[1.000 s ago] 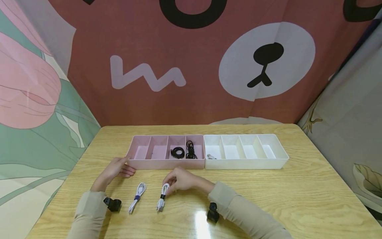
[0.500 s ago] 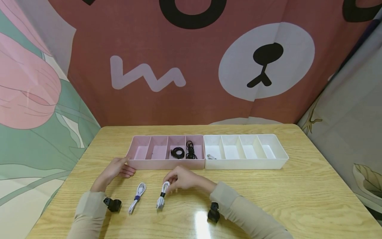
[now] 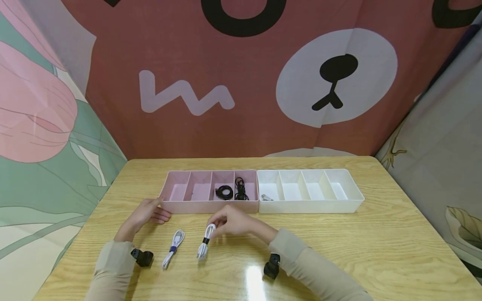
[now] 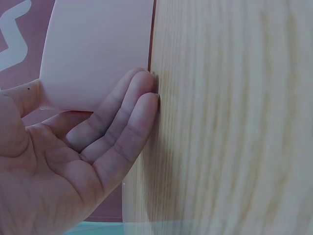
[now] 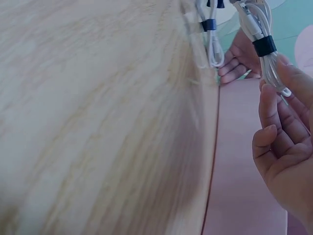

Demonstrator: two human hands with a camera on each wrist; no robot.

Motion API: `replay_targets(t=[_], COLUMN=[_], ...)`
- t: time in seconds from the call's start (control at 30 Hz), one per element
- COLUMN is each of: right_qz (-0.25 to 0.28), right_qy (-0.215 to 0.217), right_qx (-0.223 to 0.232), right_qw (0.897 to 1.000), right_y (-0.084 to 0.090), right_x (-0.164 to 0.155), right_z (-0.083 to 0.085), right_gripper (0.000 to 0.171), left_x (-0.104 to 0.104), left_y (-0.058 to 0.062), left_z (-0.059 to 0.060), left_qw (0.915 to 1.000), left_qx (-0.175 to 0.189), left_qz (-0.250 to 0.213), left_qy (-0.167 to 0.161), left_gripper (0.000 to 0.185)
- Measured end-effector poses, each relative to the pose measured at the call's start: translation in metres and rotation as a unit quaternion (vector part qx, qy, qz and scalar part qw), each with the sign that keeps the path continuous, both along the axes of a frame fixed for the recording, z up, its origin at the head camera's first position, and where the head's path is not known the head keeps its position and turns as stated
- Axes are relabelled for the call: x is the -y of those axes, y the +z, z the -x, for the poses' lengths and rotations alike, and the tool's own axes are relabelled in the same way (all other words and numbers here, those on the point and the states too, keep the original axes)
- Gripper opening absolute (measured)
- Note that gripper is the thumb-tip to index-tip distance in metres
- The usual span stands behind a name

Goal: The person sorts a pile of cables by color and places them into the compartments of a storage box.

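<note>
right hand point(image 3: 235, 222) pinches white cable point(image 3: 204, 241) | left hand point(image 3: 144, 214) relaxed — apparently touching pink tray point(image 3: 177, 205) edge

A white cable point(image 3: 205, 241), coiled into a long bundle and bound by a black strap, hangs tilted with its top end pinched in the right hand point(image 3: 235, 221). Its lower end is at the table point(image 3: 376, 251), just before the pink tray point(image 3: 211, 205)

Right hand point(image 3: 234, 221) pinches white cable point(image 3: 204, 242) — beside pink tray point(image 3: 211, 206).
</note>
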State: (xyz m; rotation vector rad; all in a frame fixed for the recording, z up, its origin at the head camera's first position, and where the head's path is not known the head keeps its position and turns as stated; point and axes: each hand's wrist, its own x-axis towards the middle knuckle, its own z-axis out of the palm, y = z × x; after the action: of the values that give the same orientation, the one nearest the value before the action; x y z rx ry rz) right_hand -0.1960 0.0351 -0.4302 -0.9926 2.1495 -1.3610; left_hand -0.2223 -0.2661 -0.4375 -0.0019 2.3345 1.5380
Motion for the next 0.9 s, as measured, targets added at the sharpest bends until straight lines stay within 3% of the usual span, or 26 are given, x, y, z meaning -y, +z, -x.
replay_targets(t=[0.9], right_qz=[0.025], right_qy=[-0.026], right_qx=[-0.035], right_qw=[0.999], right_y=[0.021], right_x=[-0.015], right_z=[0.001], right_gripper=[0.023], left_x=[0.0], left_y=[-0.001], left_z=[0.0], left_qw=[1.0], left_qx=[-0.001], left_qz=[-0.004], left_qy=[0.0], left_gripper=[0.063])
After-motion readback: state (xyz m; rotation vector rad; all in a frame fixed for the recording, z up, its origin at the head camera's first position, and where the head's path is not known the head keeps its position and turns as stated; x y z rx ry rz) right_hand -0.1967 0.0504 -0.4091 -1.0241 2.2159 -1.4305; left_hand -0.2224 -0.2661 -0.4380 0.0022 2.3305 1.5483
